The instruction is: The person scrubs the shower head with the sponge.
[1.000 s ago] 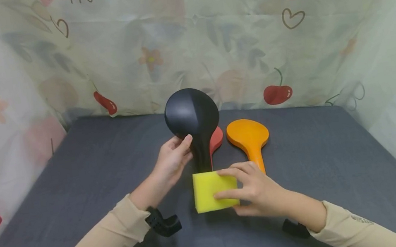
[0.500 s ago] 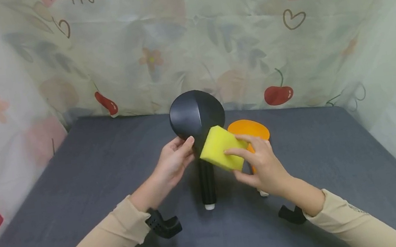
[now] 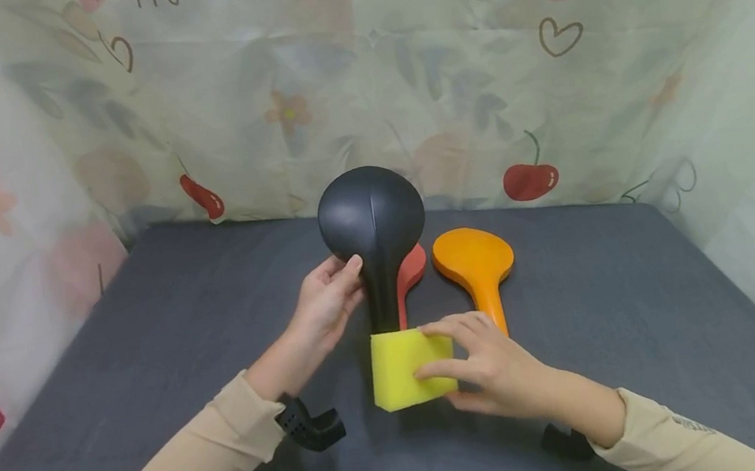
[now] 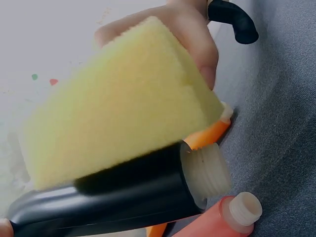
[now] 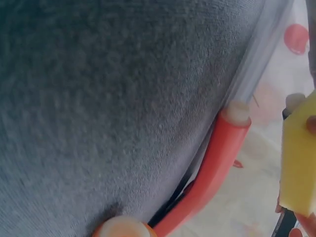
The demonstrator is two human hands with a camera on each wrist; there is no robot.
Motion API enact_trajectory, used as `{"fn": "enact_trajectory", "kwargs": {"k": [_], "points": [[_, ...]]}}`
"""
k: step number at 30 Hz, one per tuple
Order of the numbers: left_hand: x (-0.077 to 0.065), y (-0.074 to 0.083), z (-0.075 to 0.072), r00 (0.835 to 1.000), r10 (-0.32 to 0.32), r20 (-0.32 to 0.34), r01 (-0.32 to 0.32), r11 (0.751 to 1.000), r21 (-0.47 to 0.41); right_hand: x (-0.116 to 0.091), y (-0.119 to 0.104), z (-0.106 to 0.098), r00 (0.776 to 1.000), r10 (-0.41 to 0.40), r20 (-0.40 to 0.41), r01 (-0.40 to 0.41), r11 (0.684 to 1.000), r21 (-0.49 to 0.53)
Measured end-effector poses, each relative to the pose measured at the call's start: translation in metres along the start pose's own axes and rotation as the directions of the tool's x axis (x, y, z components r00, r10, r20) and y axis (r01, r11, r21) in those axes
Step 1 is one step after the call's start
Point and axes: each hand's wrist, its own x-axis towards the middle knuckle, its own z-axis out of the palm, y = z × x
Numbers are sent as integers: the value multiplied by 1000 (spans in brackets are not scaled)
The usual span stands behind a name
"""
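Observation:
My left hand [image 3: 325, 303] grips a black shower head [image 3: 371, 212] at its neck, thumb on the near side, with the round head up and the handle pointing down toward me. A yellow sponge [image 3: 401, 375] is pinched in my right hand [image 3: 494, 370], thumb below and fingers spread over its face. In the head view the sponge covers the lower handle. The left wrist view shows the sponge [image 4: 118, 108] lying along the black handle [image 4: 113, 200], near its white threaded end [image 4: 210, 170].
Behind the black one lies a red shower head [image 3: 412, 269], partly hidden. An orange shower head [image 3: 473, 256] lies to its right, its handle end behind my right hand. All are over a dark grey tabletop [image 3: 226, 279] with patterned curtains [image 3: 372, 85] around it.
The sponge moved from the lower handle up to the neck of the black shower head, tilting, then came back down to the handle. The left hand kept its grip, the shower head shifting slightly.

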Motion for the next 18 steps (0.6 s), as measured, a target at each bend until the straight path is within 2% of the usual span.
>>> {"fn": "enact_trajectory", "kwargs": {"k": [6, 10, 13, 15, 18], "points": [[0, 1, 1, 1000, -15, -13, 15, 1000, -3, 6, 13, -1, 989, 107, -104, -109, 994, -11], [-1, -1, 2, 1000, -21, -10, 22, 999, 23, 10, 21, -3, 952, 241, -190, -243, 970, 16], [-2, -2, 3, 1000, -23, -12, 24, 999, 49, 11, 23, -4, 929, 302, -212, -298, 953, 51], [-2, -2, 3, 1000, -21, -14, 21, 998, 62, 11, 22, -4, 933, 295, -206, -287, 956, 66], [-2, -1, 3, 1000, -16, -19, 17, 998, 61, 10, 19, -3, 960, 217, -178, -208, 976, 69]]}}
